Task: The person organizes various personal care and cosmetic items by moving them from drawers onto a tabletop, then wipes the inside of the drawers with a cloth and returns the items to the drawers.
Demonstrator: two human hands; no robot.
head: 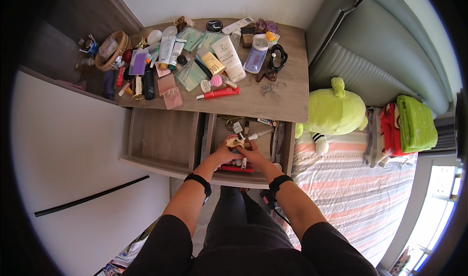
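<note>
Both my hands are inside the open right drawer (209, 140), close together. A cream-coloured piece that looks like a hair claw clip (235, 142) sits at the fingers of my left hand (223, 154). My right hand (255, 156) meets it from the other side, its fingers curled over small items below; what it grips is partly hidden. Beneath the hands lie small tubes or bottles and a flat red item (236, 169). Beyond them are a white square item (237, 127), a clear spray bottle with a white top (260, 134) and a small dark-capped bottle (246, 127).
An open left drawer (162, 139) shows its bare wooden bottom. On the dresser top (292, 93) lie many cosmetics, including a white tube (229, 58), a red tube (221, 93) and green flat cases (192, 75). A woven basket (124, 38) stands left. A bed with a green plush toy (334, 111) is right.
</note>
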